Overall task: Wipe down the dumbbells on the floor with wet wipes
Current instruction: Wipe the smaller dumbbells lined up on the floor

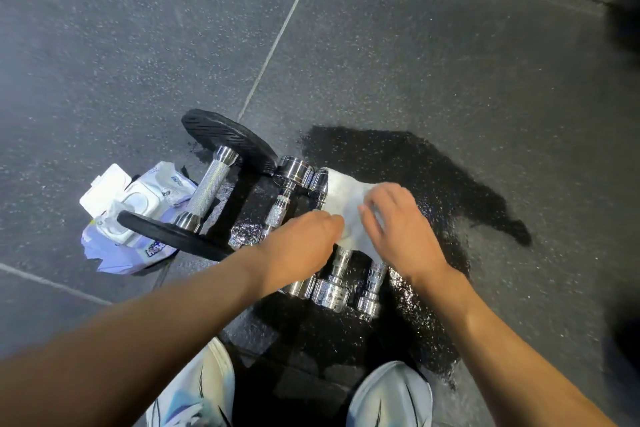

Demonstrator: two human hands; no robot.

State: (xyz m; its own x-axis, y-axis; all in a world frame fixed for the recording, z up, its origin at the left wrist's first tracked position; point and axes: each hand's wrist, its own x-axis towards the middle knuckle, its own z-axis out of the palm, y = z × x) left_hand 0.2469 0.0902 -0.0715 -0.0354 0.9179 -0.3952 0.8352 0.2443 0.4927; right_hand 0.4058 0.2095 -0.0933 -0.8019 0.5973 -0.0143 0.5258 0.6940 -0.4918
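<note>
While both hands meet over the row of chrome dumbbells (331, 292) on the wet floor (450, 80), white wet wipe (346, 199) draped across the row's right side, left hand (301, 244) pinching its near edge, right hand (398, 224) pressing it flat with spread fingers, wipes pack (138, 215) left of the row

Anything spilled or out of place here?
Yes. A dark, glistening wet patch spreads over the floor around the chrome dumbbells. The wipes pack lies open, partly under the black dumbbell. Left hand pinches the wipe; right hand presses it.
</note>
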